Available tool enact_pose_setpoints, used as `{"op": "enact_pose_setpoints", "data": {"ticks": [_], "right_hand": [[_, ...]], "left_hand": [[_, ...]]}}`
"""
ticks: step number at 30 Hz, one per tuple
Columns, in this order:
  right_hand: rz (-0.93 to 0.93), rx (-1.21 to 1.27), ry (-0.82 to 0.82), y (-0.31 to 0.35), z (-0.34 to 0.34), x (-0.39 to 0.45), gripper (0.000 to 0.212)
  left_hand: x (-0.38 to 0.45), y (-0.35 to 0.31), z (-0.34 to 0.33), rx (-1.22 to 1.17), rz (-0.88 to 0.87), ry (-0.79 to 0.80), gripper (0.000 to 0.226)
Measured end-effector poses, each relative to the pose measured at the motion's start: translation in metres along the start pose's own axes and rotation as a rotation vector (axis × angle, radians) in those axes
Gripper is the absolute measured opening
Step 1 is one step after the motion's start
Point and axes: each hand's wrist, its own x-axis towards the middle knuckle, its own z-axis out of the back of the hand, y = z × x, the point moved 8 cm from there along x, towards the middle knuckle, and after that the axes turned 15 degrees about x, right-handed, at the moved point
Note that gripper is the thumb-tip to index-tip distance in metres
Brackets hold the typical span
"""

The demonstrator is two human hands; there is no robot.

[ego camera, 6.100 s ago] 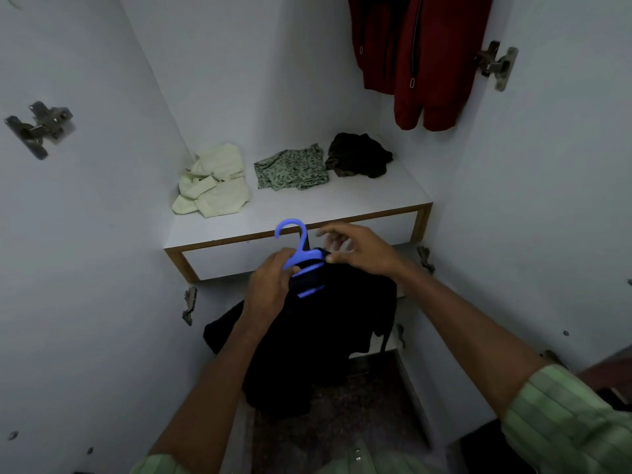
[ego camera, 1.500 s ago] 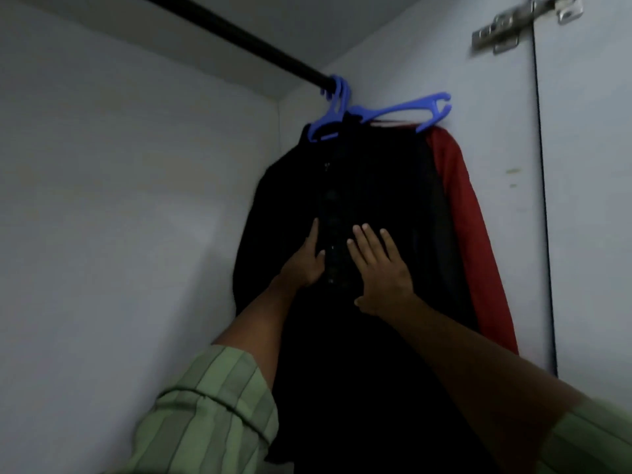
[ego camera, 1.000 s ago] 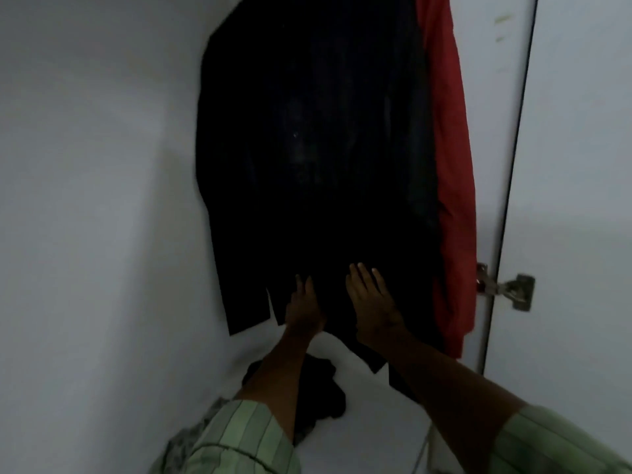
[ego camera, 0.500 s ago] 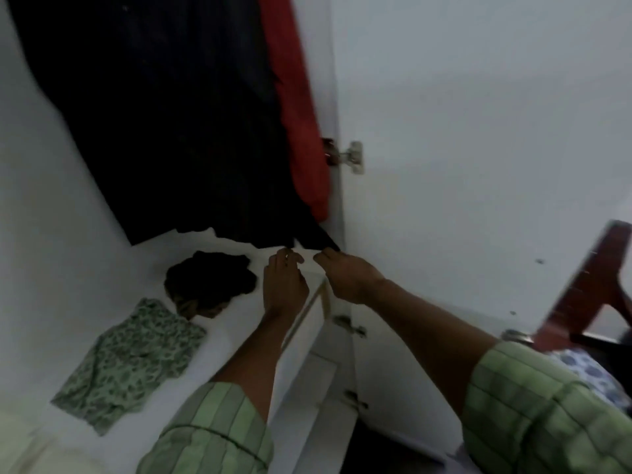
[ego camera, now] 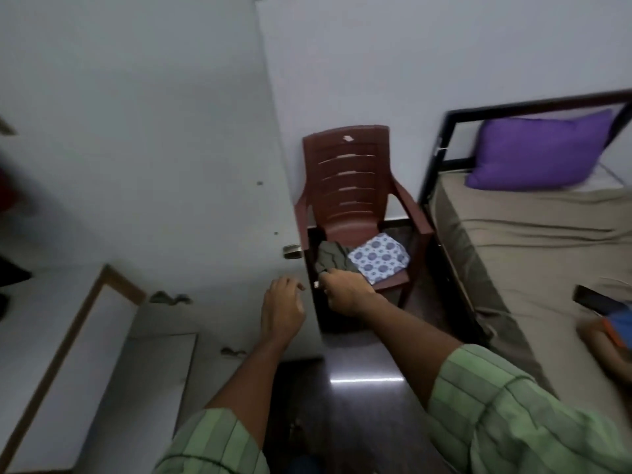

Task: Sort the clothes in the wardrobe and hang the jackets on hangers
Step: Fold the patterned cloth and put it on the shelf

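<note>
A crumpled olive-grey garment (ego camera: 331, 257) lies on the seat of a brown plastic chair (ego camera: 345, 186), next to a folded blue-and-white patterned cloth (ego camera: 379, 258). My right hand (ego camera: 345, 293) reaches to the garment's near edge, and its curled fingers pinch the fabric there. My left hand (ego camera: 282, 309) hovers left of it over the floor, with its fingers loosely curled and holding nothing. Slivers of the hung red jacket (ego camera: 5, 189) and black jacket (ego camera: 10, 272) show at the far left edge.
The open white wardrobe door (ego camera: 154, 131) stands left of the chair. The wood-edged wardrobe shelf (ego camera: 68, 336) is at the lower left. A bed (ego camera: 533, 254) with a purple pillow (ego camera: 540, 152) and a phone (ego camera: 595, 301) fills the right. Dark glossy floor (ego camera: 359, 398) lies below.
My view swung right from the wardrobe to the chair. Both hands left the black jacket's hem, and my right hand reached the garment on the chair seat.
</note>
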Motion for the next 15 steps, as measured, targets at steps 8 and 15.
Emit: {"op": "enact_pose_setpoints", "data": {"ticks": [8,15], "right_hand": [[-0.332,0.12,-0.021,-0.161,0.025,-0.001,0.028],[-0.501,0.188,0.001,-0.253,0.042,0.034,0.028]], "left_hand": [[0.055,-0.12,-0.11,-0.159,-0.048,0.217,0.02],[0.129,-0.157,-0.176,-0.188,-0.04,0.39,0.018]]}}
